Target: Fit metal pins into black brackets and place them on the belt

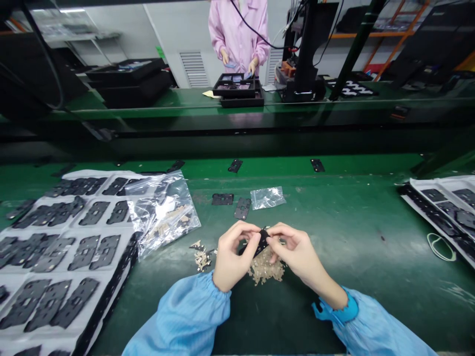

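The left hand (235, 257) and right hand (300, 252) are both curled closed, their fingertips (256, 232) pinching a small black part (261, 243) held between them, just above a pile of beige pieces (266, 271) on the green desk (352, 282). A smaller scatter of beige pieces (201, 259) lies just left of that pile. Further left, a clear bag (166, 212) holding more beige pieces rests partly on a white sheet (63, 252) set with rows of black parts. Ahead of the pile are two loose black parts (222, 199) and a small clear bag (267, 198). Well right of it lies a second white sheet (441, 207). Far beyond the pile, across a gap, a person in pink (237, 34) handles a black tray (237, 89).
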{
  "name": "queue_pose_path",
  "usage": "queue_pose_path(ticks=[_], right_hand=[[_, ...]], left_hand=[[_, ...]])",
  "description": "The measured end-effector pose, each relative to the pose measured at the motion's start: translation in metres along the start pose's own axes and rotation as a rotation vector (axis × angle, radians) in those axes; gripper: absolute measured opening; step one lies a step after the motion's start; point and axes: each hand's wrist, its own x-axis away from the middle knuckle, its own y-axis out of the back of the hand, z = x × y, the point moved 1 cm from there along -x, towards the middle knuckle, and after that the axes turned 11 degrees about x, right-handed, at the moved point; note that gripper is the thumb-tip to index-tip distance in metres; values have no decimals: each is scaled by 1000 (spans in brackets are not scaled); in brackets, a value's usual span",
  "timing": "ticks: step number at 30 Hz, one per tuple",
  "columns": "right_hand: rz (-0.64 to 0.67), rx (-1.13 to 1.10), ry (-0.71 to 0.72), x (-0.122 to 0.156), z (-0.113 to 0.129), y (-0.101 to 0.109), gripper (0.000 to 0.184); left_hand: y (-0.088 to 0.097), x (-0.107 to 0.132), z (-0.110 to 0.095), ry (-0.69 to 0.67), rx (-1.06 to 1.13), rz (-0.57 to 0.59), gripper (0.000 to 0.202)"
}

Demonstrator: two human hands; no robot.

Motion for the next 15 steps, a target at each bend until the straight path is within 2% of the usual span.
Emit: queue_pose_path(ticks=[6,11,15], right_hand=[[9,202,158,0,3,8,15],[-33,523,445,4,4,13,23],[-54,718,616,5,3,15,30]], left_hand=[[3,-4,0,-16,34,44,8],[5,-4,-1,-52,12,65,7],[5,-5,-4,-114,-49,83,9]])
